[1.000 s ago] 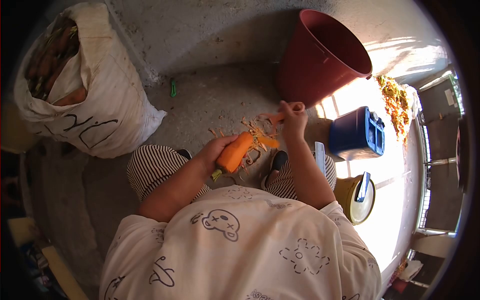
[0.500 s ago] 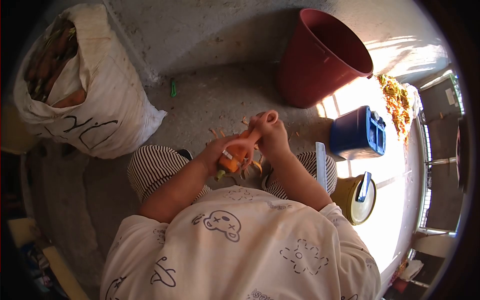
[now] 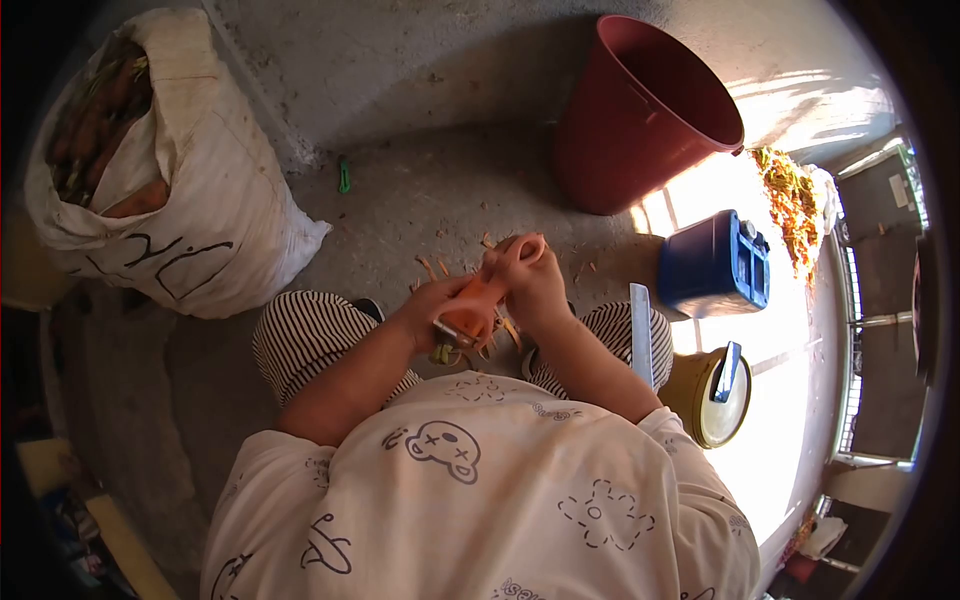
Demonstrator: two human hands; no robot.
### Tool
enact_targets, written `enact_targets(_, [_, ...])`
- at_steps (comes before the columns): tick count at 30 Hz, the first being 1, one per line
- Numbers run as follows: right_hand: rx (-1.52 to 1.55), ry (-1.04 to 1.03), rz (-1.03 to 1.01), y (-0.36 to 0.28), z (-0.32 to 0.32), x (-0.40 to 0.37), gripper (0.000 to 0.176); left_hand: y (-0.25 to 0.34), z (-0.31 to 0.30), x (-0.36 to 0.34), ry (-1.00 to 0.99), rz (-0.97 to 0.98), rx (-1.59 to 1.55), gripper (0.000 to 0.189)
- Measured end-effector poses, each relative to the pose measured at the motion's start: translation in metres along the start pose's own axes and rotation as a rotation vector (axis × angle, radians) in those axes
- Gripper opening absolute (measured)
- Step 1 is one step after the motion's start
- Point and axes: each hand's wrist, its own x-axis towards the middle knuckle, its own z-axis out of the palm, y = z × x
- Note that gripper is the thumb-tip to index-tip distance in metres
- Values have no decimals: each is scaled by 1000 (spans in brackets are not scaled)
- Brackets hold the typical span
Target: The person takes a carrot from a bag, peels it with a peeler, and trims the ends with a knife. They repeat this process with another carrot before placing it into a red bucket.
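Note:
My right hand (image 3: 535,292) is wrapped round the handle of an orange peeler (image 3: 488,293), its looped end sticking up past my fingers. The peeler's head and metal blade lie over a carrot closed in my left hand (image 3: 425,308). Only the carrot's greenish stem end (image 3: 445,354) shows clearly below the blade; the peeler and my fingers cover most of the rest. Thin orange peelings (image 3: 510,333) lie on the floor below my hands, between my striped knees.
A white sack (image 3: 215,170) of carrots stands at left, near a green object (image 3: 345,177) on the floor. To the right are a dark red bucket (image 3: 620,140), a blue jerrycan (image 3: 700,265), a lidded yellowish pail (image 3: 690,400), a knife-like blade (image 3: 641,335) and a peelings heap (image 3: 790,205).
The peeler's head has moved slightly down and left along the carrot, toward its stem end. My right hand has shifted a little down and left with it.

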Motion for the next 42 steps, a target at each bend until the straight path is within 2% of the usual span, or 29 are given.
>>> enact_targets(2, [116, 211, 50, 0, -17, 22, 15, -2, -5, -1, -33, -35, 4, 40])
enact_targets(4, [-83, 394, 12, -10, -56, 47, 16, -8, -17, 2, -113, -84, -86, 40])
enact_targets(6, [-91, 565, -63, -11, -82, 60, 17, -6, -9, -3, -87, -103, -119, 41])
enact_targets(9, [11, 461, -123, -21, -68, 46, 16, -3, -7, -4, 17, -105, -117, 42])
enact_targets(11, [-97, 260, -161, -25, -35, 22, 15, -2, -5, -1, 30, -82, -110, 43])
enact_targets(12, [44, 239, -60, -27, -15, 12, 15, -1, -1, 0, 1, -59, -113, 43])
enact_targets(15, [-2, -49, 59, -14, 4, -3, 16, -7, -5, 5, -21, -37, -87, 41])
enact_targets(18, [-487, 141, -171, -4, -35, 28, 12, -7, -11, 3, -91, -70, -98, 38])
enact_targets(20, [-182, 449, -75, -8, -69, 57, 16, -6, -9, -1, -131, -96, -113, 36])
enact_targets(22, [-70, 495, -79, -15, -84, 58, 16, -4, -7, -4, -132, -110, -116, 35])
enact_targets(23, [-16, 515, -78, -17, -86, 59, 16, -4, -7, -3, -73, -89, -103, 35])
enact_targets(25, [12, 338, -52, -27, -54, 38, 16, -5, -7, 1, 41, -59, -75, 36])
enact_targets(27, [-28, 226, 25, -29, -14, 12, 17, -5, -6, 8, -20, -6, 24, 35])
enact_targets(28, [-42, 162, 67, -22, -9, 9, 17, -6, -6, 9, -49, 19, 75, 34])
enact_targets(30, [-71, 31, 146, -5, -9, 8, 16, -9, -7, 8, 40, 15, 28, 35])
enact_targets(31, [-180, 95, 20, 2, -20, 18, 16, -10, -7, 8, 85, 15, 3, 35])
enact_targets(33, [-253, 326, -60, -1, -49, 46, 16, -10, -14, 4, 46, -25, 13, 37])
enact_targets(34, [-217, 491, -17, -9, -64, 59, 15, -9, -16, 4, 26, -42, 17, 39])
enact_targets(36, [-217, 617, -27, -17, -96, 69, 15, -12, -16, 4, -30, -50, -31, 41])
enact_targets(38, [-281, 359, -171, -17, -109, 66, 16, -12, -17, 5, -50, -41, -31, 43])
enact_targets(40, [178, 378, 60, -36, -67, 46, 17, -12, -18, 9, -47, -38, 28, 42])
enact_targets(42, [124, 239, 208, -32, -41, 30, 17, -14, -9, 13, 11, -15, 94, 41])
